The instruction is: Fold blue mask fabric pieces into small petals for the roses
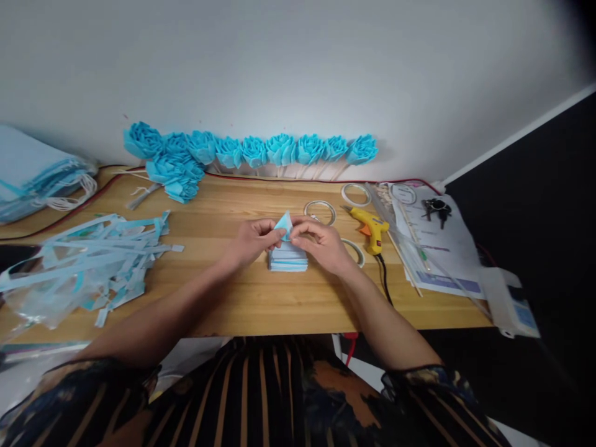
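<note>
At a pale-blue rectangular fabric stack (288, 261);
left hand (251, 241) and right hand (322, 244) both pinched a light-blue folded fabric triangle (282, 226).

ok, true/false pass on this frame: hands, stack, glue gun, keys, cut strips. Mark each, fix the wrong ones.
1. The left hand and right hand both hold the folded blue piece. True.
2. The stack of light-blue pieces sits on the table. True.
3. The glue gun is in the right hand. False: it lies on the table, beyond that hand.
4. The keys lie on the papers. True.
5. The cut strips are piled right of the stack. False: they are to its left.
</note>
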`<state>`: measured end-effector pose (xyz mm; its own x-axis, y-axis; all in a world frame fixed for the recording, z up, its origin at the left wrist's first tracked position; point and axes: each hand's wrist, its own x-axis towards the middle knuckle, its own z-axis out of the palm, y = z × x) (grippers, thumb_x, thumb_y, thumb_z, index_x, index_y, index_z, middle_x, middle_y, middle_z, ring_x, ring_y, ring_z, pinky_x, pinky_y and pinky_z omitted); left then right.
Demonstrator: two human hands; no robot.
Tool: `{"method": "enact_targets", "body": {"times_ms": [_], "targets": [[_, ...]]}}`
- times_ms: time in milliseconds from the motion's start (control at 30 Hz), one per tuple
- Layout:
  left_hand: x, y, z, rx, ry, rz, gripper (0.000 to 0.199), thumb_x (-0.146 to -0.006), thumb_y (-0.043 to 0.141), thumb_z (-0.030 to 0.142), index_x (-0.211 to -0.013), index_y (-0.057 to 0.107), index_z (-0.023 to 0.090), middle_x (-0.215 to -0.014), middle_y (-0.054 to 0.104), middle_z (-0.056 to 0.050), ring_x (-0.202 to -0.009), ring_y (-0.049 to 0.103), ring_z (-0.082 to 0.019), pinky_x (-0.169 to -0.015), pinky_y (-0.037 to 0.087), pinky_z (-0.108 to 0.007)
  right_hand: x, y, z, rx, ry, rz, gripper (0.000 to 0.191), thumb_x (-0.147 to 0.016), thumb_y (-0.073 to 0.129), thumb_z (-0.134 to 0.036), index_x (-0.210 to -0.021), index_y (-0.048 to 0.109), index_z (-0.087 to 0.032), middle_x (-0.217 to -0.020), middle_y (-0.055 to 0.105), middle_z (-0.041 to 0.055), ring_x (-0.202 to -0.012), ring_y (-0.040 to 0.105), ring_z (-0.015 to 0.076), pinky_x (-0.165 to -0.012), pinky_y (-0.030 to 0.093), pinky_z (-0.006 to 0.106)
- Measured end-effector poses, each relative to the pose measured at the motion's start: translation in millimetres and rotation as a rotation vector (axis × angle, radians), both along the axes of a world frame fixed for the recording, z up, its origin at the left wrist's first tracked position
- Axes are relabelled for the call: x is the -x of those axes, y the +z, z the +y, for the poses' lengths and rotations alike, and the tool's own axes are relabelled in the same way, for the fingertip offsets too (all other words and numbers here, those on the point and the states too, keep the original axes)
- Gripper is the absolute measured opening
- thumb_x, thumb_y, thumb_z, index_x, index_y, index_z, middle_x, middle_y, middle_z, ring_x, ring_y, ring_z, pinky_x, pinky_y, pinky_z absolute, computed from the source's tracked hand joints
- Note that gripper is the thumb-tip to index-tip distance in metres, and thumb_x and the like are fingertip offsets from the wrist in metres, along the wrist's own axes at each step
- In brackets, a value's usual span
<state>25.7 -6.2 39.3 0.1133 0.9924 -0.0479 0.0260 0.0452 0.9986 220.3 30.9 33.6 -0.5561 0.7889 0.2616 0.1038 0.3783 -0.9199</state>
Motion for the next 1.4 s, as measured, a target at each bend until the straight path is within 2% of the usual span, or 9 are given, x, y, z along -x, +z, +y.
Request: {"method": "enact_targets", "body": {"times_ms": [133,233,367,567,800,1067,1200,1300,1400], "targets": [[-1.0,1.5,-1.3,-0.093,0.018,0.106,0.034,-0.075,0.069,0.044,-0.059,0.059,0.016,-0.056,0.056,0.001,-0.054,0.045,-0.008,-0.053,0.035,-0.022,2.8,1.1,-2.2,0.105,-0.032,0.016,0.025,-0.084,0.071,-0.046,-0.083,0.069,-0.021,-0.087,0.07,0.0019,-0.083,0.063,0.0166,-0.079,0.048,0.03],[-1.4,1.6,-2.4,-0.12,0.004,0.136,0.032,-0.077,0.066,0.042,-0.059,0.058,0.016,-0.055,0.053,0.002,-0.054,0.043,-0.008,-0.053,0.033,-0.022,4.8,4.5,-4.0,0.143,-0.069,0.033,0.022,-0.081,0.073,-0.041,-0.08,0.067,-0.02,-0.079,0.067,-0.0003,-0.073,0.059,0.0138,-0.072,0.047,0.028],[-1.5,1.5,-3.3,-0.128,-0.008,0.154,0.033,-0.078,0.065,0.043,-0.058,0.057,0.017,-0.054,0.05,0.002,-0.053,0.04,-0.008,-0.052,0.03,-0.023,6.2,4.6,-3.6,0.166,-0.087,0.067,0.02,-0.078,0.076,-0.037,-0.081,0.065,-0.02,-0.077,0.066,-0.0013,-0.072,0.059,0.0128,-0.07,0.047,0.026],[-1.6,0.6,-4.0,-0.125,-0.023,0.151,0.034,-0.078,0.066,0.044,-0.06,0.058,0.017,-0.056,0.053,0.002,-0.054,0.043,-0.008,-0.053,0.032,-0.023,5.7,-0.4,-1.6,0.266,-0.075,0.108,0.042,-0.076,0.076,-0.04,-0.113,0.066,-0.023,-0.084,0.069,-0.0005,-0.076,0.062,0.0143,-0.07,0.049,0.027],[-0.9,-1.7,-3.1,-0.116,-0.027,0.149,0.035,-0.08,0.065,0.045,-0.061,0.06,0.016,-0.056,0.054,0.001,-0.053,0.044,-0.008,-0.052,0.033,-0.022,6.5,0.9,-3.3,0.202,-0.12,0.091,0.027,-0.078,0.072,-0.038,-0.098,0.075,-0.02,-0.079,0.065,-0.0006,-0.074,0.058,0.0138,-0.07,0.049,0.028],[-0.2,-5.8,-1.6,-0.115,-0.058,0.093,0.034,-0.077,0.071,0.044,-0.062,0.06,0.016,-0.057,0.053,0.002,-0.053,0.045,-0.008,-0.051,0.033,-0.021,7.7,0.2,-4.7,0.212,-0.13,0.069,0.031,-0.079,0.073,-0.038,-0.104,0.075,-0.02,-0.076,0.065,-0.0015,-0.071,0.058,0.0128,-0.067,0.047,0.027],[1.1,-7.1,-1.0,-0.088,-0.08,0.105,0.029,-0.08,0.067,0.038,-0.063,0.059,0.016,-0.057,0.054,0.002,-0.053,0.047,-0.007,-0.051,0.035,-0.021,5.3,1.3,-4.2,0.215,-0.134,0.064,0.029,-0.081,0.071,-0.041,-0.102,0.076,-0.021,-0.085,0.07,0.001,-0.078,0.061,0.0148,-0.072,0.049,0.029],[1.2,-6.3,-1.8,-0.048,-0.117,0.117,0.027,-0.079,0.066,0.036,-0.063,0.057,0.016,-0.056,0.053,0.003,-0.053,0.047,-0.008,-0.05,0.035,-0.02,2.6,4.0,-3.8,0.21,-0.089,0.07,0.034,-0.08,0.074,-0.042,-0.106,0.075,-0.022,-0.09,0.07,0.0017,-0.081,0.062,0.0153,-0.074,0.049,0.029],[-0.1,-3.2,-4.7,-0.036,-0.167,0.13,0.026,-0.077,0.066,0.034,-0.063,0.055,0.016,-0.056,0.048,0.005,-0.052,0.043,-0.007,-0.05,0.033,-0.02,2.0,6.2,-4.4,0.151,-0.067,0.023,0.034,-0.076,0.078,-0.039,-0.106,0.075,-0.021,-0.08,0.064,-0.0008,-0.074,0.057,0.0136,-0.07,0.046,0.027]]}}
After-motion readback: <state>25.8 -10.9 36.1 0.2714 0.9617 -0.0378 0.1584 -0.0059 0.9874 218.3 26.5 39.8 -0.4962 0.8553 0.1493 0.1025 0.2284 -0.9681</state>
